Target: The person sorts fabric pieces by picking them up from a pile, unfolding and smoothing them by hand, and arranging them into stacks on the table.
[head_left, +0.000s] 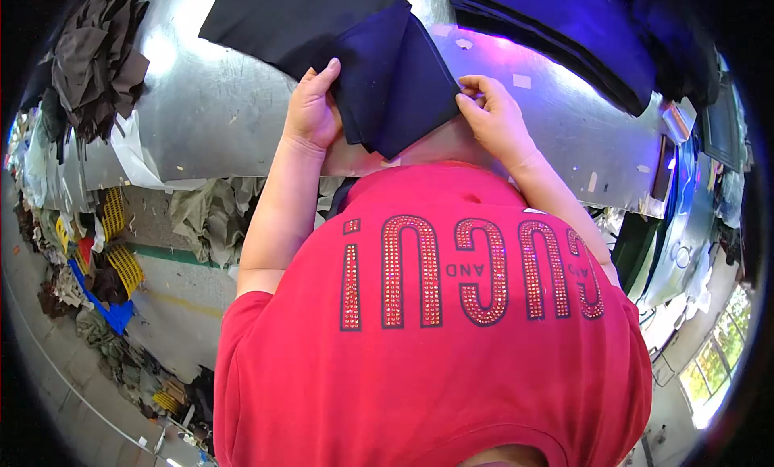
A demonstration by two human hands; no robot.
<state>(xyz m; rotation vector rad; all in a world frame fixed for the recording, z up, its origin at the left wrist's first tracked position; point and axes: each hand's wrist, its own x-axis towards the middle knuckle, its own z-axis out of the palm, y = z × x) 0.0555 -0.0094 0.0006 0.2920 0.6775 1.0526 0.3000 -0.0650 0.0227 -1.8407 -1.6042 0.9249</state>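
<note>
A folded piece of dark fabric [395, 72] hangs between my two hands over the near edge of the metal table. My left hand [314, 108] grips its left side, with the thumb pointing up and the fingers behind the cloth. At its right edge, my right hand [492, 116] pinches the fabric between thumb and fingertips. Another dark panel [282, 23] spreads over the table to the upper left and meets the held cloth; whether they are one piece I cannot tell.
A thick stack of dark fabric [564, 39] lies at the upper right of the metal table [218, 104]. Brown cloth pieces [93, 64] are bunched at the upper left. Yellow baskets [125, 265] and fabric scraps [210, 221] sit below the table's edge on the left.
</note>
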